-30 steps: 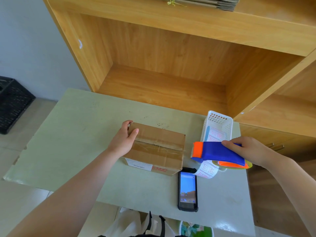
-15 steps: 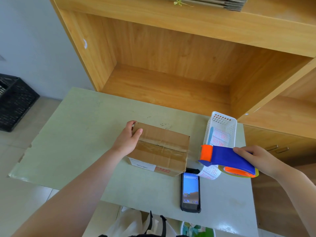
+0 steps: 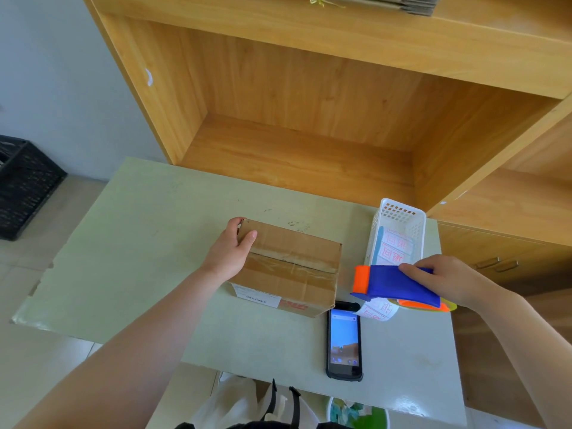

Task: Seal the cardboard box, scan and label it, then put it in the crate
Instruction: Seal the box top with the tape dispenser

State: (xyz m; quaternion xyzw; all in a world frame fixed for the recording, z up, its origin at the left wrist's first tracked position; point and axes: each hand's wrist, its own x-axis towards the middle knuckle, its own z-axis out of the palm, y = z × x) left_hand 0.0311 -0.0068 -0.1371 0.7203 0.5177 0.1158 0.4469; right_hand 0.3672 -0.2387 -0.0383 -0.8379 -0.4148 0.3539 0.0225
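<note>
Two hands in view over a pale green table (image 3: pixel 130 243). Going left to right:

Black crate (image 3: pixel 21 187) stands on the floor at the far left edge, well apart from the table.

Left hand (image 3: pixel 230 252) rests on the left end of the cardboard box (image 3: pixel 297 274): thumb lies on the top face, fingers curl round the far left corner. Grip closed round the box edge.

Box sits on the table near its middle, flaps down, clear tape along the centre seam. White printed label on the near side face, with red print beside it; text too small to read.

Black phone (image 3: pixel 343 342) lies flat, screen up and lit, just in front of the box's near right corner. Its top edge is close to the box; contact cannot be judged.

Roll of white stickers (image 3: pixel 376 311) with red print lies beside the phone's top, partly hidden under the dispenser.

Blue and orange tape dispenser (image 3: pixel 399 287) is held above the table, just right of the box and apart from it, orange end toward the box. Right hand (image 3: pixel 448 278) grips its handle, fingers wrapped over the blue body.

White plastic basket (image 3: pixel 399 224) stands behind the dispenser, holding more red-printed stickers.

Wooden shelf unit (image 3: pixel 309 119) fills the background.
</note>
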